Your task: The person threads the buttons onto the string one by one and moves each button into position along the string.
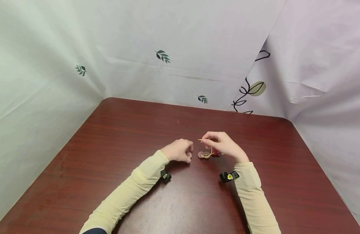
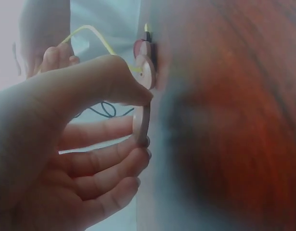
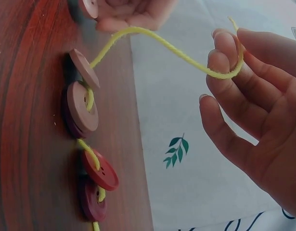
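Observation:
My left hand [image 1: 177,150] pinches a pale pink round button [image 2: 141,122] between thumb and fingers, on edge low over the table. My right hand [image 1: 225,145] holds a yellow string [image 3: 172,50] near its end, the tip poking out past thumb and forefinger. From there the string sags down to several buttons threaded on it, lying in a row between the hands. Nearest the left hand are a thin pale pink button [image 3: 84,70] and a pink button [image 3: 83,108]; farther along come a red button [image 3: 107,179] and a maroon button [image 3: 88,204].
The reddish-brown wooden table [image 1: 174,201] has rounded far corners. White cloth [image 1: 133,39] with leaf prints hangs behind it and along both sides. Each wrist carries a small black camera, the left camera [image 1: 166,176] and the right camera [image 1: 229,176] close over the tabletop.

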`<control>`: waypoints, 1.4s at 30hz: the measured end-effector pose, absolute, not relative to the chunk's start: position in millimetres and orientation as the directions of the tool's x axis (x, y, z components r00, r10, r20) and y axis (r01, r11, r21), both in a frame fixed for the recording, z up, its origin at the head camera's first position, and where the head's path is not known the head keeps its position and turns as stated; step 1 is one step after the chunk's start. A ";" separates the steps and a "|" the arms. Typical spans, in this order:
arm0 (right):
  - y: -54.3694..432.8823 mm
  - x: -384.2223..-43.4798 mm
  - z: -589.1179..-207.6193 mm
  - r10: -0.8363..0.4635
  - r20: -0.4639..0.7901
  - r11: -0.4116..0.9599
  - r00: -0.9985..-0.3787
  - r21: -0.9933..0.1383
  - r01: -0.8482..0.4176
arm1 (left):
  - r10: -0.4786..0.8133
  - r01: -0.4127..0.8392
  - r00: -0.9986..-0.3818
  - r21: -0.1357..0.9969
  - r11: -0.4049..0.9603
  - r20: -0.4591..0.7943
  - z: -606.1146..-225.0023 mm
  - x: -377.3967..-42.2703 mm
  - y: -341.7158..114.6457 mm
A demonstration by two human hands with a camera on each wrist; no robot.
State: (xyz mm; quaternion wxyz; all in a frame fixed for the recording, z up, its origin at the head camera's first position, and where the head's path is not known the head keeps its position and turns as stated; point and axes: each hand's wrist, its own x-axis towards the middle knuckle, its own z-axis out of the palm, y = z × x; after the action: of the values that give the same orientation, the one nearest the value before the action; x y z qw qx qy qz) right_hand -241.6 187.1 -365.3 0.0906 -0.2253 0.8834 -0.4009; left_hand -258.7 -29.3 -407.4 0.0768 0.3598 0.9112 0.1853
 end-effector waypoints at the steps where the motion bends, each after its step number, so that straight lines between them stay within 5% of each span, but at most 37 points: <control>1: 187.2 -241.7 -365.4 -0.469 0.018 0.577 -0.883 -0.750 -0.322 | 0.690 0.634 -0.724 0.394 0.665 0.000 -406.8 -259.2 -30.0; 23: 188.9 -239.5 -367.2 -0.471 0.061 0.562 -0.880 -0.748 -0.353 | 0.724 0.716 -0.642 0.537 0.446 0.254 -396.6 -263.5 -36.2; 34: 186.9 -238.4 -365.0 -0.450 0.119 0.543 -0.885 -0.750 -0.377 | 0.609 0.570 -0.722 0.781 0.254 0.329 -389.2 -264.2 -36.9; 42: 181.2 -237.1 -360.1 -0.444 0.122 0.540 -0.888 -0.754 -0.373 | 0.577 0.519 -0.743 0.837 0.175 0.340 -386.9 -263.3 -37.8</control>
State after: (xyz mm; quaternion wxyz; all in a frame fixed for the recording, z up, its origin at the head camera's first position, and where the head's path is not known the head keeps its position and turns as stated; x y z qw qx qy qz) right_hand -237.1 181.2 -360.1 0.0420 -0.2330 0.8765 -0.4192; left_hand -263.3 -37.8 -386.9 0.0273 0.3575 0.7660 0.5335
